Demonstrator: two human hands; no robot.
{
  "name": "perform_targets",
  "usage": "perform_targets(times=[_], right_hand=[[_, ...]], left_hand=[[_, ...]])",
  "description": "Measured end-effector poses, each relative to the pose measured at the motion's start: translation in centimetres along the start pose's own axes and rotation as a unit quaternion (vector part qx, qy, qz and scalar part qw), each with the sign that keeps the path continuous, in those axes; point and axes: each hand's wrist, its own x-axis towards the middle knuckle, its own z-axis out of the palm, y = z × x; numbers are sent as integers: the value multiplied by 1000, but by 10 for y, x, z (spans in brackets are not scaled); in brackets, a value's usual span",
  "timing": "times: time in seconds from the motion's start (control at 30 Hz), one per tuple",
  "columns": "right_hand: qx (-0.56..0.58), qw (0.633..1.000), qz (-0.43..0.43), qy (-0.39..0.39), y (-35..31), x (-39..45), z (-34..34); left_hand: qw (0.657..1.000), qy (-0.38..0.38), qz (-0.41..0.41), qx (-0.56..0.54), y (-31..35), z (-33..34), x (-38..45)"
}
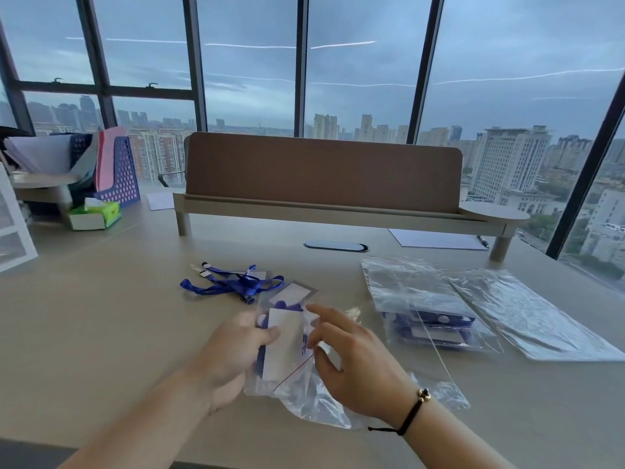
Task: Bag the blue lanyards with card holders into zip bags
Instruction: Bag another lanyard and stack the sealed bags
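Note:
My left hand [233, 353] grips a white card holder [283, 346] with its blue lanyard folded behind it, half inside a clear zip bag [304, 394] near the desk's front. My right hand [351, 360] pinches the bag's mouth edge beside the card. Another card holder [297, 293] lies just beyond. A loose blue lanyard [230, 284] with clips lies on the desk behind my hands. To the right, a filled zip bag [429, 324] holds blue lanyards and cards.
A pile of unfilled zip bags [527, 309] lies at the right. A wooden desk shelf with a brown panel [321, 170] stands at the back, a paper and pen [439, 239] under it. A tissue box [94, 215] and blue file rack [120, 170] sit far left.

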Motion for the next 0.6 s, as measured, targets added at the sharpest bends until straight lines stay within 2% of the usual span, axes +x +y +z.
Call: perform_targets(times=[0.13, 0.27, 0.43, 0.6], right_hand=[[-10, 1000, 6, 1, -3, 1, -6], [-6, 999, 36, 35, -3, 4, -12], [-34, 997, 15, 62, -9, 5, -16], [-50, 996, -40, 56, -23, 5, -14]], left_hand=[[989, -29, 57, 136, 4, 8, -8], [960, -71, 114, 246, 7, 5, -12], [964, -86, 74, 239, 9, 6, -9], [959, -142, 26, 243, 21, 20, -7]])
